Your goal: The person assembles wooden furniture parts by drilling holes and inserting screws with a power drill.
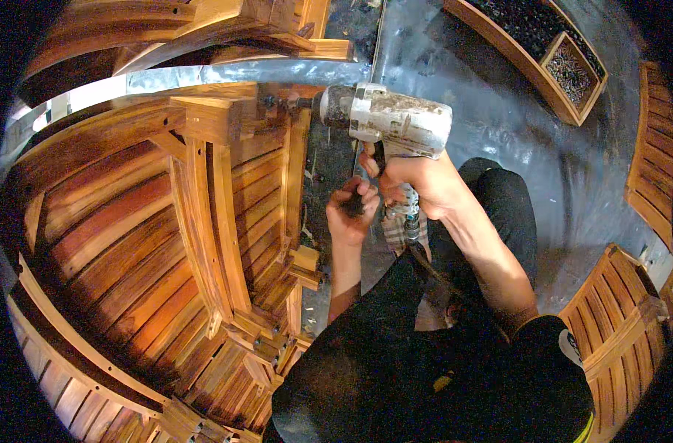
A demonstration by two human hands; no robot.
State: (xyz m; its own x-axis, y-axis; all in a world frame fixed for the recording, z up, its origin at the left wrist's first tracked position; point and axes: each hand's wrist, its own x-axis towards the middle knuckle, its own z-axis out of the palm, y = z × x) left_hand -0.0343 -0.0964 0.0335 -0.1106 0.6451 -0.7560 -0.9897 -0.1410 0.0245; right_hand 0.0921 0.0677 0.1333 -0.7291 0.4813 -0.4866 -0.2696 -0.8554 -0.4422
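Observation:
My right hand (418, 181) is wrapped round the handle of a worn, whitish impact wrench (403, 118), which lies level with its nose to the left. The wrench's dark socket end reaches the corner of a slatted wooden furniture frame (203, 118); shadow hides whether it sits on a fastener. Just below the tool, my left hand (351, 212) has its fingers curled in. Something dark shows between them, too unclear to name. From the base of the handle a hose (425, 262) runs down by my legs.
At the upper right a wooden box (514, 40) holds many dark screws, with a smaller compartment (575, 70) of silvery ones. Slatted wooden pieces stand at the right (617, 325) and far right (656, 148). Another wooden frame (226, 37) is at the upper left. The floor (492, 125) is dark and smooth.

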